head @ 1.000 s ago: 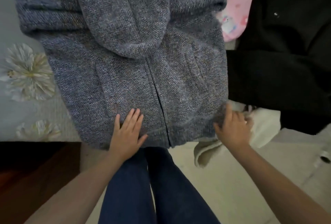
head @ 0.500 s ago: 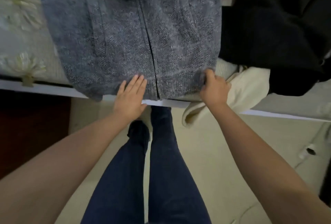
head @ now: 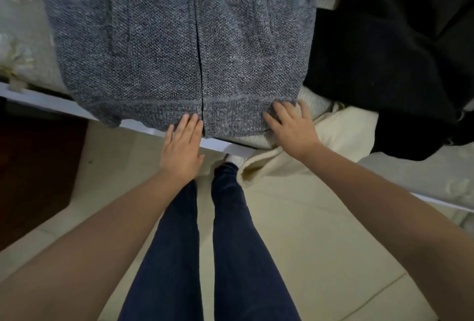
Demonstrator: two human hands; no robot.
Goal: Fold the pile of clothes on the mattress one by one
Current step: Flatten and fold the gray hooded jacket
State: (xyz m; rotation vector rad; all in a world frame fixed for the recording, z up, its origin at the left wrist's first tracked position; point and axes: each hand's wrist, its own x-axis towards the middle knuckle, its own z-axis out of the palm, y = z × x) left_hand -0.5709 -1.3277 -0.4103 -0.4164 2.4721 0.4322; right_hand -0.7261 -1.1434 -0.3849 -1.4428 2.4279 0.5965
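Spread flat, the grey knitted jacket (head: 179, 38) lies front up on the mattress (head: 23, 13), its hem hanging just over the near edge. Of the two hands, the left hand (head: 182, 146) rests with straight fingers on the hem beside the zip, and the right hand (head: 292, 128) lies spread on the hem's right corner. A cream garment (head: 333, 131) and a black garment (head: 397, 64) lie just beside it. Pale floor tiles (head: 320, 243) run below, by dark wooden furniture (head: 33, 167).
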